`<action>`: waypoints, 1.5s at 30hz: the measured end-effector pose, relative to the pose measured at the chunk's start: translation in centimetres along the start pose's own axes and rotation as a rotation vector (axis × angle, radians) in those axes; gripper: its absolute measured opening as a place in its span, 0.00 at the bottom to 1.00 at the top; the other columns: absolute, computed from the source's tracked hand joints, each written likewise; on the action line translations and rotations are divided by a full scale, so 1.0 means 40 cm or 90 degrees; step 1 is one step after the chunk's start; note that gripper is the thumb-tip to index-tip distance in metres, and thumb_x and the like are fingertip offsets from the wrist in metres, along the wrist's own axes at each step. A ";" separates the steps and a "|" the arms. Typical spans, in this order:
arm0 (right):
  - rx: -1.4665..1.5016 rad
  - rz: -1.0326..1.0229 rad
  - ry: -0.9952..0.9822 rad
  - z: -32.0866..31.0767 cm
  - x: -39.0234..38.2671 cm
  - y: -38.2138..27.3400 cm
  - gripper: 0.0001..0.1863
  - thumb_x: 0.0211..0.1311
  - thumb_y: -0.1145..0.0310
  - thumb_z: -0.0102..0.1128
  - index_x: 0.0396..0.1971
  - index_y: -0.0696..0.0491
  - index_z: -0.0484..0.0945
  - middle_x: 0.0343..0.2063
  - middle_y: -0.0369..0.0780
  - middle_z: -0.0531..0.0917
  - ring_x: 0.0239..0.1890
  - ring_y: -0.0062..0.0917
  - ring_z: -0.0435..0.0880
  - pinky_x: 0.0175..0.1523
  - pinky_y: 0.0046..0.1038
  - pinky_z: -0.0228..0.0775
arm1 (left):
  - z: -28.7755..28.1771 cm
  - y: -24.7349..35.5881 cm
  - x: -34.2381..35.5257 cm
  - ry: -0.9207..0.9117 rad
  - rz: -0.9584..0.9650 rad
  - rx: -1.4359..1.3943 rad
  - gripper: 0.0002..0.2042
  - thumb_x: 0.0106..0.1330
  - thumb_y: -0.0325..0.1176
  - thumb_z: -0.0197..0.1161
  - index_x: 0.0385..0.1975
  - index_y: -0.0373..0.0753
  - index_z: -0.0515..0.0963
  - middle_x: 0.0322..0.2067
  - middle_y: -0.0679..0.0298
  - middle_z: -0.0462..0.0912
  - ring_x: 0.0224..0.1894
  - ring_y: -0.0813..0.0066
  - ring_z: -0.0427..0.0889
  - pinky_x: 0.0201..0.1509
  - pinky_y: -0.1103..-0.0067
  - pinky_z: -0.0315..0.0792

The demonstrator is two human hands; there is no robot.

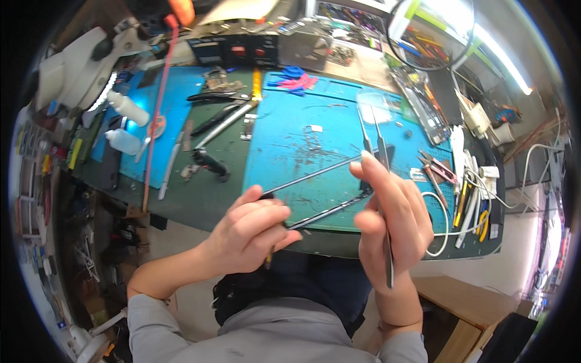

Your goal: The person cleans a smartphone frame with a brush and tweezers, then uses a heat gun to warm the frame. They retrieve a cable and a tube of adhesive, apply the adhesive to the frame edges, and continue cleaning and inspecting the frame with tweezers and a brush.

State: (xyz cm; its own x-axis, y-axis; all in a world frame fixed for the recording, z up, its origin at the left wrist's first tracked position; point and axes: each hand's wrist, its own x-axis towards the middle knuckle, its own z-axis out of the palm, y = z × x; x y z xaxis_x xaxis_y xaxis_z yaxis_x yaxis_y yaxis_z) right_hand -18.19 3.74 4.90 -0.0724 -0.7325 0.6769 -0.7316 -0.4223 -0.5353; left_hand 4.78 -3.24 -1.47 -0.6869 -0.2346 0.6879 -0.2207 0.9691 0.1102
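Steel tweezers (381, 145) lie gripped in the right hand (399, 221), tips toward the surface's (181, 209) far edge. Apart from it, the left hand (249, 233) clasps a slim dark-edged frame (331, 210) above the blue mat (284, 133), by the surface's near edge. Best brace the frame low, tips clear of its edges.

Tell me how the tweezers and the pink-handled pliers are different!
The tweezers are in the right hand; the pliers lie unheld. The tweezers look plain silver; the pliers have pinkish handles. The tweezers look slim; the pliers look chunkier. Both have two arms spread apart.
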 end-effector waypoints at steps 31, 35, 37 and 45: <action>0.072 -0.031 -0.008 0.025 -0.005 0.005 0.13 0.61 0.82 0.70 0.47 0.59 0.85 0.35 0.46 0.86 0.33 0.31 0.87 0.38 0.26 0.78 | -0.125 -0.016 -0.066 -0.055 -0.134 -0.071 0.12 0.61 0.18 0.64 0.45 0.29 0.82 0.57 0.50 0.81 0.61 0.55 0.82 0.68 0.61 0.78; 0.072 -0.028 -0.010 0.018 -0.010 -0.001 0.13 0.61 0.82 0.70 0.47 0.60 0.84 0.35 0.45 0.86 0.32 0.31 0.86 0.38 0.26 0.78 | -0.120 -0.027 -0.046 -0.100 -0.127 -0.088 0.14 0.61 0.17 0.63 0.47 0.28 0.82 0.58 0.50 0.79 0.61 0.56 0.82 0.66 0.65 0.79; 0.072 -0.026 -0.010 0.014 -0.010 -0.004 0.13 0.61 0.82 0.70 0.47 0.60 0.84 0.35 0.45 0.86 0.32 0.31 0.86 0.38 0.26 0.78 | -0.119 -0.028 -0.034 -0.124 -0.134 -0.106 0.15 0.61 0.17 0.63 0.48 0.27 0.81 0.60 0.50 0.78 0.60 0.55 0.82 0.63 0.67 0.80; 0.081 -0.021 -0.014 0.014 -0.003 -0.006 0.12 0.62 0.82 0.69 0.46 0.61 0.84 0.35 0.46 0.86 0.32 0.31 0.86 0.37 0.26 0.78 | -0.077 -0.019 0.050 -0.149 -0.284 -0.224 0.18 0.63 0.16 0.62 0.54 0.29 0.76 0.64 0.50 0.73 0.64 0.50 0.77 0.63 0.66 0.77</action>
State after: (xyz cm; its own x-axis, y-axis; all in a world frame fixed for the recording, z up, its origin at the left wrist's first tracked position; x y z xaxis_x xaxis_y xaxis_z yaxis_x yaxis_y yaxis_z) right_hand -17.64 3.63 4.66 -0.0337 -0.7278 0.6850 -0.6412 -0.5100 -0.5734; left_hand 5.70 -4.22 2.02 -0.7236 -0.5952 0.3494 -0.3071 0.7310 0.6093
